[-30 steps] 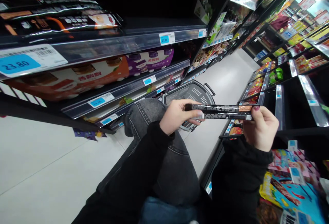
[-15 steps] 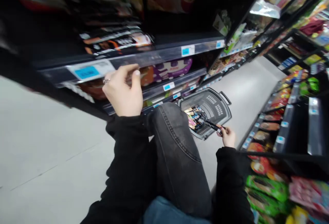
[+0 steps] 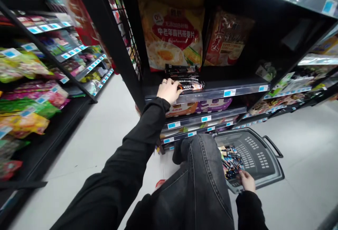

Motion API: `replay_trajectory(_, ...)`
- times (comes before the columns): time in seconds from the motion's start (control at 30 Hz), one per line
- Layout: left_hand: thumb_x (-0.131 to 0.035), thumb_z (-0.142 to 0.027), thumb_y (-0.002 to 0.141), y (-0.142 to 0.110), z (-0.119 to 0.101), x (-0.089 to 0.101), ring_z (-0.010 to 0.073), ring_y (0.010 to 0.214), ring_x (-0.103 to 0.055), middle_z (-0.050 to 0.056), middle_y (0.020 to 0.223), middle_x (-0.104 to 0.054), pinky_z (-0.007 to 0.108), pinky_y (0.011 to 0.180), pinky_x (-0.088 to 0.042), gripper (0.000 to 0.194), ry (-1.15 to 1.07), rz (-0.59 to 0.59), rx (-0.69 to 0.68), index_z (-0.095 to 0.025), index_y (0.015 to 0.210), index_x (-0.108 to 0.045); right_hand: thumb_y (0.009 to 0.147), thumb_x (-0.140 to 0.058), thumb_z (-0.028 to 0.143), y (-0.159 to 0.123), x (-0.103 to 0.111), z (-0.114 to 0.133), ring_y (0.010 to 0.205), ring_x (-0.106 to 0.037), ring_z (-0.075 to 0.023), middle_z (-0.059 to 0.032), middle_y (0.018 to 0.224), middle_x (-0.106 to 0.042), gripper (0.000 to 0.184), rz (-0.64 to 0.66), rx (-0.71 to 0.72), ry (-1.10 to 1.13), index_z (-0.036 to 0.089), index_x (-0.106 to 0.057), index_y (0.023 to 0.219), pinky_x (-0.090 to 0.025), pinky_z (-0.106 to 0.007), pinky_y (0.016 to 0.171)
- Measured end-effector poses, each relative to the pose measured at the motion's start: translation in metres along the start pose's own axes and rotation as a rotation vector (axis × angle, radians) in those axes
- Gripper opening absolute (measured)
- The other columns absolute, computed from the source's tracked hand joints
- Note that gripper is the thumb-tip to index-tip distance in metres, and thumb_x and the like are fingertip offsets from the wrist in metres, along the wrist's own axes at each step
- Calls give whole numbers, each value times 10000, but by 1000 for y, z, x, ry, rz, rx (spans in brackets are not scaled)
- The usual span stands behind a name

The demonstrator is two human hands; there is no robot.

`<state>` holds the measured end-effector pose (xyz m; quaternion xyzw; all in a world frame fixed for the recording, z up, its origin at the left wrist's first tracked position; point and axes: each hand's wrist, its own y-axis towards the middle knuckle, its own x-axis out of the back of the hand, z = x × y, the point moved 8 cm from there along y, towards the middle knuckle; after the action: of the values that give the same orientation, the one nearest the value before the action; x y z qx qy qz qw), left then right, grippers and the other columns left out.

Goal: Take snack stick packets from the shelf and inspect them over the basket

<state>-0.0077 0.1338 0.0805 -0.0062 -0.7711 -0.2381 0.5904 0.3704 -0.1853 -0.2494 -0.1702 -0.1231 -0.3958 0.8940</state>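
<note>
My left hand point(image 3: 169, 90), a ring on one finger, reaches to the shelf edge. Its bent fingers and thumb close at the left end of the front packet in a stack of black stick packets point(image 3: 188, 76); the fingertips are partly hidden. Low on the right, my right hand point(image 3: 247, 180) is inside the near side of a grey shopping basket point(image 3: 268, 172). Thumb and fingers pinch a dark stick packet among the loose stick packets point(image 3: 232, 158) heaped on the basket's bottom.
Behind the stack stand an oatmeal bag point(image 3: 174, 29) and a reddish-brown bag point(image 3: 224, 40). Purple packs point(image 3: 213, 105) fill part of the shelf below. My bent knee point(image 3: 208, 166) lies between my arms, beside the basket. Another shelf rack point(image 3: 39, 107) runs along the left.
The view has swung left. My left hand has moved from below the shelf edge up to the stacked packets. My right hand has lowered the stick packet it held into the basket.
</note>
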Motion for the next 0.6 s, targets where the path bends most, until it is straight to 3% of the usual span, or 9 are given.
replay_trajectory(0.13, -566, -459, 819, 23, 4, -8, 334, 1115, -468, 139, 1172, -538, 419, 906, -388, 451, 12, 121, 5, -194, 1181, -614, 408, -667, 566, 12, 19, 35, 588, -664, -270, -99, 672, -682, 499, -25, -30, 56, 165, -613, 699, -552, -363, 518)
replay_trajectory(0.2, -609, -460, 786, 28, 4, -3, 327, 1071, -495, 131, 1111, -577, 427, 895, -387, 433, 24, 110, 4, -187, 1119, -649, 466, -682, 560, 17, 29, 71, 676, -680, -258, -115, 808, -703, 541, -28, 24, 82, 144, -639, 809, -570, -359, 604)
replay_trajectory(0.3, -659, -413, 758, 26, -1, 13, 306, 1029, -507, 97, 1022, -615, 428, 872, -384, 319, 33, -17, -29, -204, 997, -695, 565, -681, 567, 14, 34, 141, 775, -683, -233, -114, 928, -702, 560, 0, 144, 155, 142, -642, 929, -572, -351, 721)
replay_trajectory(0.4, -645, -274, 777, 8, -11, 32, 254, 964, -520, 77, 968, -623, 352, 766, -416, 157, -16, -247, -113, -204, 902, -711, 576, -729, 527, -2, 25, 215, 714, -670, -195, -113, 894, -702, 513, 32, 249, 302, 139, -646, 902, -567, -310, 680)
replay_trajectory(0.5, -591, -194, 816, -31, -33, 59, 213, 853, -509, 69, 844, -621, 316, 691, -424, 136, -87, -608, -285, -205, 846, -723, 572, -762, 524, -29, 2, 276, 701, -662, -156, -104, 889, -700, 530, 109, 271, 401, 135, -645, 913, -552, -240, 636)
replay_trajectory(0.6, -633, -159, 796, -93, -64, 87, 189, 810, -481, 47, 724, -574, 322, 740, -460, 114, -198, -1006, -503, -228, 800, -725, 633, -732, 581, -73, -33, 321, 718, -672, -167, -108, 960, -686, 626, 376, 288, 515, 158, -579, 1068, -566, -267, 628)
